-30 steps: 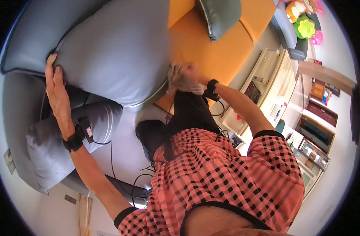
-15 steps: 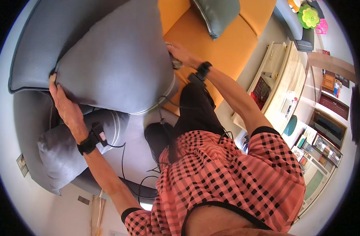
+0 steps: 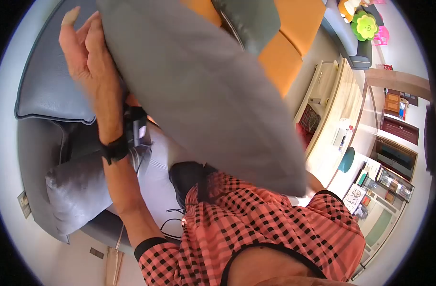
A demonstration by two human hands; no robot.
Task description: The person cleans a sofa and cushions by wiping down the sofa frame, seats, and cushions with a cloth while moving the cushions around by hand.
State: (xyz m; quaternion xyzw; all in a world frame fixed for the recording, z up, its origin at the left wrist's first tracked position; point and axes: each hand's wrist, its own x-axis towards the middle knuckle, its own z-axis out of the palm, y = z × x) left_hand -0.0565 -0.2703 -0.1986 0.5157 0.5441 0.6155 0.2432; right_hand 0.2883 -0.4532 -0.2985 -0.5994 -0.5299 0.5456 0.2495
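Note:
A large grey cushion (image 3: 203,95) is raised and tilted across the middle of the view, its lower edge blurred by motion. My left hand (image 3: 94,52) is at the cushion's left edge, fingers apart and stretched out; some fingers seem to touch the fabric. A black strap with a small device (image 3: 137,128) is on the left wrist. My right hand is hidden behind the cushion; only a bit of the right forearm (image 3: 316,183) shows. Below the left forearm, a second grey cushion (image 3: 79,190) lies on the grey sofa (image 3: 41,157).
Orange seat cushions (image 3: 280,62) and a dark green cushion (image 3: 256,21) are at the top. A pale wooden low table (image 3: 342,109) stands to the right. Black cables (image 3: 170,224) hang near my lap. A green flower-shaped item (image 3: 365,25) sits at the far upper right.
The large cushion has lifted and swung right and towards me, now covering my right hand. My left hand has moved up from its lower corner to its left edge, with fingers more spread.

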